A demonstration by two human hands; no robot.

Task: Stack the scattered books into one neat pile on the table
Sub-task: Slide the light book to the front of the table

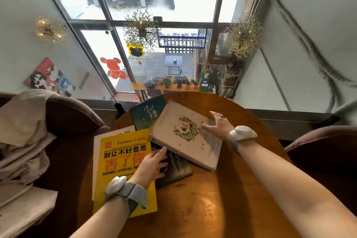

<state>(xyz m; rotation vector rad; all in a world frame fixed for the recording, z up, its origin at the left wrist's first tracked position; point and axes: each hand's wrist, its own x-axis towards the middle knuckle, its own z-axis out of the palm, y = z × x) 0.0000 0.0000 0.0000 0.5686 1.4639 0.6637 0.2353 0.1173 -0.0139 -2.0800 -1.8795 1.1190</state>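
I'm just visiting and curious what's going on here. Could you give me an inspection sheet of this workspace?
Surface: round brown wooden table, glossy.
Job's things: five overlapping books, unstacked: yellow paperback with red and black lettering on a white book; cream hardcover with leaf wreath, tilted over a dark teal book and a black book.
Clutter: nothing seen.
Grippers: left hand on the black book; right hand spread on the cream hardcover; grey wristbands on both.
Cables: nothing seen.
Surroundings: brown armchair with beige cloth, large window.
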